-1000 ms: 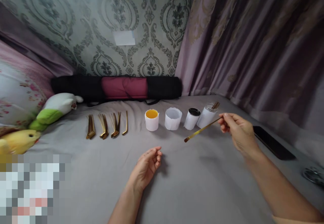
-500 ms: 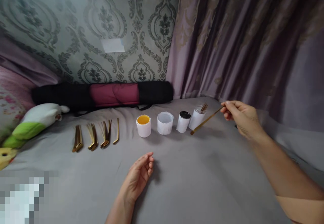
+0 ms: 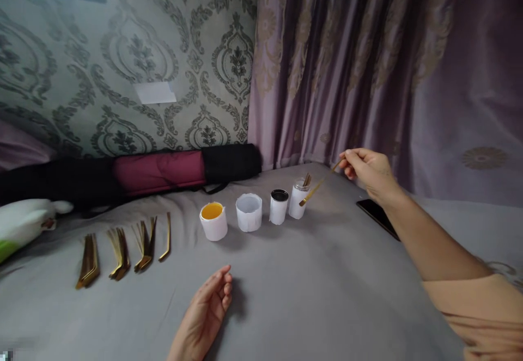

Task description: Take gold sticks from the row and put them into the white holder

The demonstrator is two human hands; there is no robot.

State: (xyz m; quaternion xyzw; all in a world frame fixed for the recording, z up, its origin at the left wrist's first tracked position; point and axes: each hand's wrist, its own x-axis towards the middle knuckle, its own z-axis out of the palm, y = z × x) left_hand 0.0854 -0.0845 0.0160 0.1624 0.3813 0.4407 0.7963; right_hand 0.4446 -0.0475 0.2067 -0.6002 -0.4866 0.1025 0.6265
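Note:
My right hand (image 3: 365,170) is closed, pinching one end of a slim gold stick (image 3: 319,185). The stick slants down to the left, and its wider lower end is in front of the clear jar (image 3: 297,203) wrapped in white, which has several similar sticks standing in it. My left hand (image 3: 208,306) is empty over the grey sheet, palm turned inward, its fingers loosely curved and apart from the thumb. To its upper left lie three bundles of gold sticks with bent ends (image 3: 87,260) (image 3: 119,253) (image 3: 145,245) and a single gold stick (image 3: 166,236).
Left of the jar stand a white-wrapped can with a dark inside (image 3: 278,209), a wide white cup (image 3: 249,218) and a white cup with a yellow inside (image 3: 213,227). A phone (image 3: 378,218) lies under my right forearm. Behind are a black-and-maroon bag (image 3: 163,171) and a plush toy (image 3: 24,222).
The view has swung to the right, so the cups and bundles appear farther left and the phone shows. My right hand still holds the gold stick, its lower end now against the jar's outline.

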